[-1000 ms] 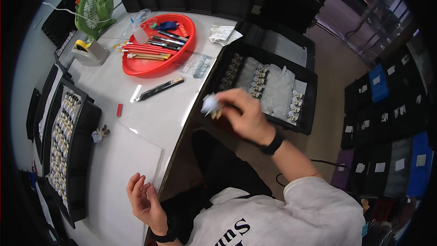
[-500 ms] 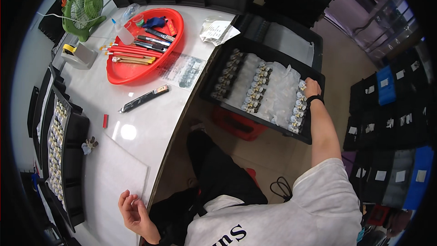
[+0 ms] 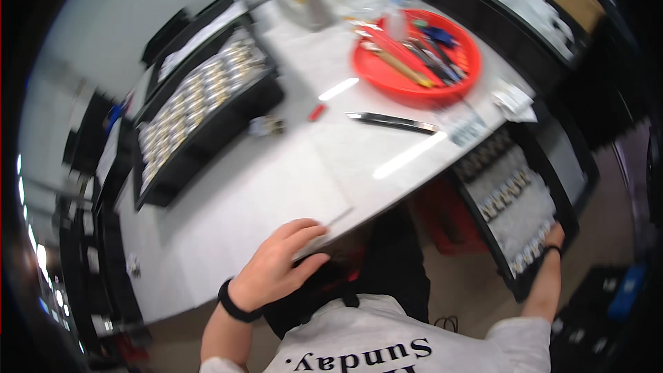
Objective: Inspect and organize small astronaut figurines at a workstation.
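Note:
My left hand [image 3: 282, 266] hovers at the table's near edge, thumb apart from its fingers, and nothing shows in it. My right hand [image 3: 554, 235] is at the right end of a black tray [image 3: 492, 242], beside a row of small white-and-gold figurines [image 3: 533, 249]. Its fingers are blurred and partly hidden, so I cannot tell whether they hold one. More rows of figurines [image 3: 505, 195] lie in that tray, with crinkled white wrapping [image 3: 528, 215] between them. A single small figurine [image 3: 266, 126] rests on the table, close to another black tray [image 3: 214, 141] filled with similar pieces.
On the white table [image 3: 276, 186] sits a red basin [image 3: 414, 100] with brushes and pens. Nearby are a black pen-like tool [image 3: 392, 122], a small red piece [image 3: 317, 112], a tape dispenser [image 3: 307, 8] and crumpled paper [image 3: 513, 100]. A large black crate [image 3: 483, 10] stands behind.
The view has swung left, bringing more of the left tray and table into sight. My left hand has moved forward, its fingers stretching out. My right hand stays at the right-hand tray.

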The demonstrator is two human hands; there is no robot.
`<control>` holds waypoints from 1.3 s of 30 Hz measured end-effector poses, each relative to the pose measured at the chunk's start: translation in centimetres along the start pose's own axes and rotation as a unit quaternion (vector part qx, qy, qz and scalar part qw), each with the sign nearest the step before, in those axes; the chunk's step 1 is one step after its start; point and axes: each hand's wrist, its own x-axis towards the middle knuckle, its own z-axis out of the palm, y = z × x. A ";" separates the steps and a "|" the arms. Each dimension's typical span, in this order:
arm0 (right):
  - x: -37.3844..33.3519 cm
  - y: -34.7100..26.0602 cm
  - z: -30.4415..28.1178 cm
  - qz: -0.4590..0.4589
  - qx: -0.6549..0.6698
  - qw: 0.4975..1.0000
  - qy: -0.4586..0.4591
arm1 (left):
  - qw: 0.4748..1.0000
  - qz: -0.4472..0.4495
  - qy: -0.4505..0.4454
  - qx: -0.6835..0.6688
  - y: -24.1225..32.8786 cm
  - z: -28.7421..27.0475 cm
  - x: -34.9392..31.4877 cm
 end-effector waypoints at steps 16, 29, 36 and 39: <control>-13.6 -35.4 -17.2 -0.267 0.540 0.793 -0.091 | 0.918 0.007 0.133 0.373 -10.0 -6.8 7.3; -33.5 -54.8 -20.7 -0.209 0.646 0.410 -0.609 | 0.951 0.133 0.276 -0.039 -3.4 -3.1 -5.8; -37.9 -56.6 -19.9 -0.321 0.617 0.497 -0.519 | 0.903 0.055 0.339 -0.259 -6.8 -1.2 -11.0; -39.2 -56.5 -19.1 -0.358 0.613 0.529 -0.464 | 0.838 -0.018 0.306 -0.451 -8.0 -0.6 -12.1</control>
